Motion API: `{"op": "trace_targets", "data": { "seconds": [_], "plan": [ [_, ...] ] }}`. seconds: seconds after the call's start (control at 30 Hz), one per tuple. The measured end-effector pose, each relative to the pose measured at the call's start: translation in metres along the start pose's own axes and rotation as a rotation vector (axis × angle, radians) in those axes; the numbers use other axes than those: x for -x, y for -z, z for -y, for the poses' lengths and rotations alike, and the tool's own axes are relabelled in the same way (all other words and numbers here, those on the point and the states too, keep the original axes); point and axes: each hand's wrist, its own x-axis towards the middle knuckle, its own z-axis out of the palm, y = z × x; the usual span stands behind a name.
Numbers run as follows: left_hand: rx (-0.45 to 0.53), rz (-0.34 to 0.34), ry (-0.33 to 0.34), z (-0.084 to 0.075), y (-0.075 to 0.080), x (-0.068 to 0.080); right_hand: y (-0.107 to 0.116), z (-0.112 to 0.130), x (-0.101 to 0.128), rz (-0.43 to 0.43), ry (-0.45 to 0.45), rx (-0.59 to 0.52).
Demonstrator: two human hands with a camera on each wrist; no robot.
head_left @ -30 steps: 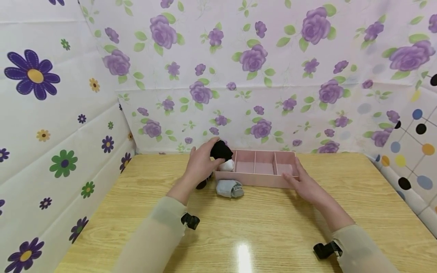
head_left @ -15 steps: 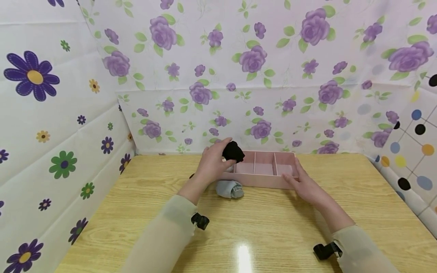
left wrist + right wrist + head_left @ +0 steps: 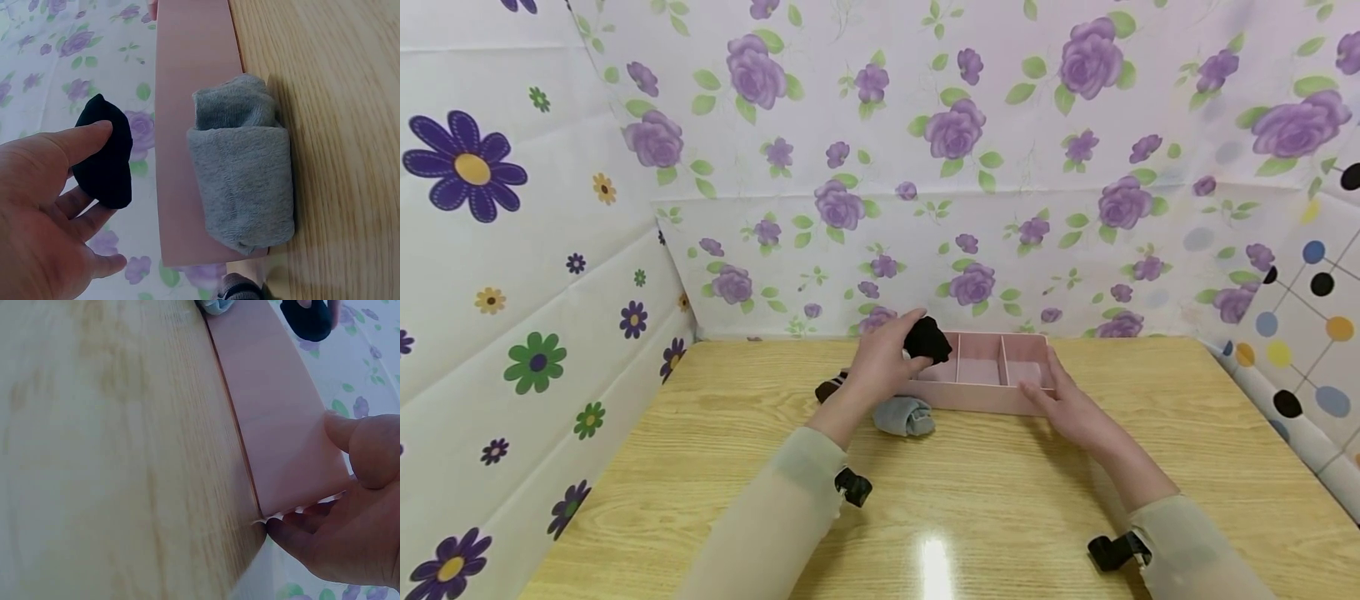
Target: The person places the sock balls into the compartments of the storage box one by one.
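My left hand (image 3: 883, 362) pinches a rolled black sock (image 3: 928, 342) between thumb and fingers, above the left part of a pink divided box (image 3: 977, 397). In the left wrist view the black sock (image 3: 109, 169) hangs beside the box's outer wall (image 3: 187, 75). At the box's right end, my right hand (image 3: 1075, 410) grips the corner, its thumb on the front wall, as the right wrist view shows with the fingers (image 3: 290, 537) round the end. A rolled grey sock (image 3: 244, 181) lies on the table against the front wall. The box's leftmost compartment is mostly hidden behind my left hand.
A dark brown striped sock (image 3: 829, 388) lies on the wooden table (image 3: 1000, 500), left of the box and partly behind my left hand. Flower-printed cloth (image 3: 880, 167) rises right behind the box, and more printed cloth stands at both sides.
My left hand has moved right with the black sock, from over the leftmost compartment toward the second one. The striped sock shows again behind it. My right hand stays on the box.
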Motion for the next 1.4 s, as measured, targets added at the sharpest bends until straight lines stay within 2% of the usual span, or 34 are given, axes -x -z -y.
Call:
{"op": "trace_targets", "data": {
  "seconds": [0.53, 0.77, 1.2, 1.3, 1.4],
  "plan": [
    [-0.009, 0.005, -0.045, -0.001, -0.018, -0.009, 0.000, -0.002, -0.001, -0.004, 0.004, -0.014],
    [0.005, 0.066, -0.034, 0.000, -0.024, -0.010, 0.000, -0.002, -0.002, -0.003, 0.008, -0.001],
    [-0.038, 0.077, -0.102, 0.004, -0.028, -0.013, 0.000, -0.001, -0.001, 0.000, 0.004, 0.014],
    [-0.033, 0.095, -0.105, 0.005, -0.029, -0.014, 0.000, -0.001, 0.000, 0.002, -0.003, 0.006],
    [-0.011, 0.103, -0.080, 0.004, -0.028, -0.014, 0.000, -0.001, 0.000, 0.005, -0.001, 0.008]
  ]
}}
